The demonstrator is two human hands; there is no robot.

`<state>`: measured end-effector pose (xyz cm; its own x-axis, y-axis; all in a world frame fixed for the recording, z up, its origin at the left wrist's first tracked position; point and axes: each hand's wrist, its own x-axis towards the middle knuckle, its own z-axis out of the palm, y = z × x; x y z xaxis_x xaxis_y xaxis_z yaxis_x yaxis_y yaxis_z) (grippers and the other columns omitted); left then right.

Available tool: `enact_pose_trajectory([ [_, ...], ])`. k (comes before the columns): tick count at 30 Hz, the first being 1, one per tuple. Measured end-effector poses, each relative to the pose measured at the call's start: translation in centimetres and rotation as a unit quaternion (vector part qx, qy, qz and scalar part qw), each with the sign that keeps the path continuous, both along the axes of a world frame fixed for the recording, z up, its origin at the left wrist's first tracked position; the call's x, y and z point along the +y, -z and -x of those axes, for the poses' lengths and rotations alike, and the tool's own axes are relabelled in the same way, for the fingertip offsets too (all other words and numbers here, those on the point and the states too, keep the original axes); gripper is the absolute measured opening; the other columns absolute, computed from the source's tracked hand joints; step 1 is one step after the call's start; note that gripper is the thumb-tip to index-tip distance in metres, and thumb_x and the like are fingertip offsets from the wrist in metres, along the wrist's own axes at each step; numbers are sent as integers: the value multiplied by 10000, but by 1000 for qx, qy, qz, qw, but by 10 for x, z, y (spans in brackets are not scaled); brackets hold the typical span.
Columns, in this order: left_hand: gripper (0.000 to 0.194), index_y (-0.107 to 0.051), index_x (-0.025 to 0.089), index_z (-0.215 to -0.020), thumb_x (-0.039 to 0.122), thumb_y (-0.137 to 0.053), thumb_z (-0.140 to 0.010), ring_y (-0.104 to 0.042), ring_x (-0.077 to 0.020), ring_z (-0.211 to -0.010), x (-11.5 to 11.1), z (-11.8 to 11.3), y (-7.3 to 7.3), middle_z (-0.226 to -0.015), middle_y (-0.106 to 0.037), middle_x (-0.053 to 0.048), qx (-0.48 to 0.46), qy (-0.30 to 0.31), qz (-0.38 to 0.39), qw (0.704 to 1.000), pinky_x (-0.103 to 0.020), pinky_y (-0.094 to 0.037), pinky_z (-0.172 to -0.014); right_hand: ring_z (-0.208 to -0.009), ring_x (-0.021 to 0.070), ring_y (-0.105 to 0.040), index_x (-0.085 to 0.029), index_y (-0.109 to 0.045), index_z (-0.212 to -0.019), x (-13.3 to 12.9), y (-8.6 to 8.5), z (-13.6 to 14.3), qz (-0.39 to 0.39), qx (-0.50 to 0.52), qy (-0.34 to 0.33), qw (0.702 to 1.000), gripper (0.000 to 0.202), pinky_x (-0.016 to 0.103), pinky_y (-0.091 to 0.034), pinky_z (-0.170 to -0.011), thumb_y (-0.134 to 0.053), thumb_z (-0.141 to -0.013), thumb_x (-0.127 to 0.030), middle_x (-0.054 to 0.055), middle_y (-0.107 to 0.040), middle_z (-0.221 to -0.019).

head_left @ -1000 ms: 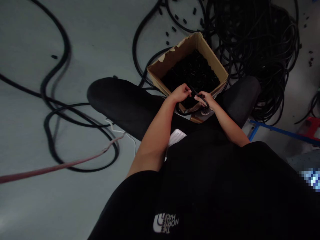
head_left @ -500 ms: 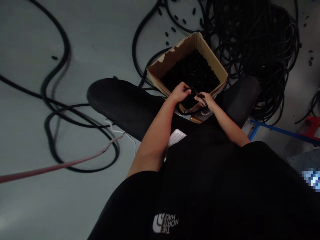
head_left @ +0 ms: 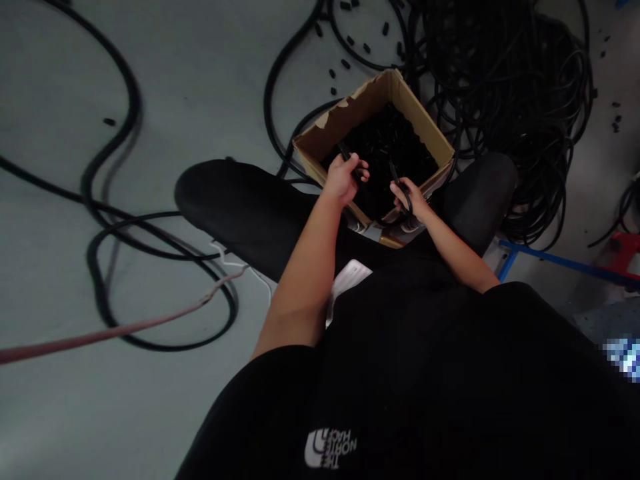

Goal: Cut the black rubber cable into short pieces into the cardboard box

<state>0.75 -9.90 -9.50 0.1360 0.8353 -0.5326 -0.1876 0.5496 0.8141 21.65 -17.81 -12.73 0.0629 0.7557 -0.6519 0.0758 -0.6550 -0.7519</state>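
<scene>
My left hand (head_left: pixel 345 177) is closed around a slim dark stick-like thing (head_left: pixel 344 151) at the left inner side of the cardboard box (head_left: pixel 336 119). Its kind is too dark to make out. Closed fingers of my right hand (head_left: pixel 411 197) grip a black hose (head_left: pixel 394 171) near its end, over the right part of the box. The hose end points up and away from me, and a bend of it curls by the fingers. Under both hands lies a heap of short black pieces (head_left: pixel 387 137) filling the box's bottom.
A large tangle of black hose (head_left: pixel 500 87) lies behind the box to the right. Short black pieces (head_left: pixel 345 64) are scattered on the floor. Loops of thick black hose (head_left: pixel 133 87) and a reddish strap (head_left: pixel 125 331) lie left; a blue bar (head_left: pixel 560 257) is at right.
My hands, close together before, are now apart. The left one has moved left with a dark thing showing in it; the right one stays nearly in place on the hose.
</scene>
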Motion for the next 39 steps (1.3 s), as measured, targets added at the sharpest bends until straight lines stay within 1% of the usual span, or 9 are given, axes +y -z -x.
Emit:
enact_pose_trajectory([
  [3,481,-605,295,-1139,557,-1009,-1133,-764,-190,-756,0,-1,6,-799,-685,42,6,13,0,1000,-297,-598,-726,-530,152,-548,-294,-697,-1178,2,-7,-5,2,-39,1,999,378,230,-425,-483,-953,-1158,-571,-104,-572,-639],
  [7,500,-617,276,-1143,602,-997,-1151,-766,-172,-794,-8,-11,18,-852,-720,32,-6,42,32,999,-290,-642,-797,-700,167,-692,-294,-672,-1206,4,-16,-3,-18,5,13,1000,531,238,-549,-617,-1077,-1034,-591,-64,-682,-794],
  [13,599,-716,264,-1205,833,-900,-1163,-858,-237,-1013,-12,-27,3,-986,-820,-51,10,87,18,996,-333,-696,-893,-1063,241,-789,-286,-681,-1260,1,-18,7,-36,62,-2,997,688,304,-672,-848,-1193,-861,-515,10,-779,-1091],
  [20,672,-705,315,-1074,972,-828,-1137,-829,-221,-908,16,-20,-33,-809,-755,-13,-5,26,-46,999,-292,-657,-767,-1027,230,-790,-284,-666,-1180,-10,-11,32,-35,106,-48,993,712,312,-699,-876,-1238,-790,-448,-23,-759,-1013],
  [23,690,-646,314,-988,965,-787,-1168,-751,-199,-759,26,-9,-50,-718,-644,14,-47,-61,-18,997,-276,-609,-655,-768,205,-705,-292,-618,-1152,-11,-12,35,10,93,-110,989,671,300,-587,-656,-1187,-816,-405,-81,-675,-826],
  [26,744,-489,298,-899,926,-708,-1233,-611,-175,-655,35,12,-58,-656,-460,44,-73,-165,3,984,-259,-557,-612,-727,192,-666,-281,-636,-1131,-4,-20,11,-48,6,-153,987,463,301,-549,-673,-1027,-884,-264,-93,-664,-803],
  [30,886,-196,226,-852,833,-674,-1285,-270,-138,-627,42,53,-51,-696,-180,57,-84,-292,-31,952,-190,-445,-625,-990,263,-792,-261,-696,-1040,15,-53,-62,-149,-208,-232,939,301,364,-630,-957,-849,-849,-85,-2,-800,-976],
  [35,1079,-59,147,-933,958,-748,-1108,-63,-192,-726,40,90,-44,-763,-38,26,-64,-246,-124,959,-211,-341,-635,-1310,414,-870,-217,-820,-1403,35,-134,-161,-158,-450,-308,823,363,446,-667,-1086,-822,-1040,-195,204,-919,-1425],
  [39,1162,-86,138,-879,1102,-736,-898,23,-232,-789,39,99,-56,-769,-9,22,8,-249,-186,950,-283,-190,-636,-1377,438,-871,-172,-797,-1613,41,-200,-219,-181,-574,-313,735,507,481,-689,-1110,-724,-1114,-222,242,-887,-1521],
])
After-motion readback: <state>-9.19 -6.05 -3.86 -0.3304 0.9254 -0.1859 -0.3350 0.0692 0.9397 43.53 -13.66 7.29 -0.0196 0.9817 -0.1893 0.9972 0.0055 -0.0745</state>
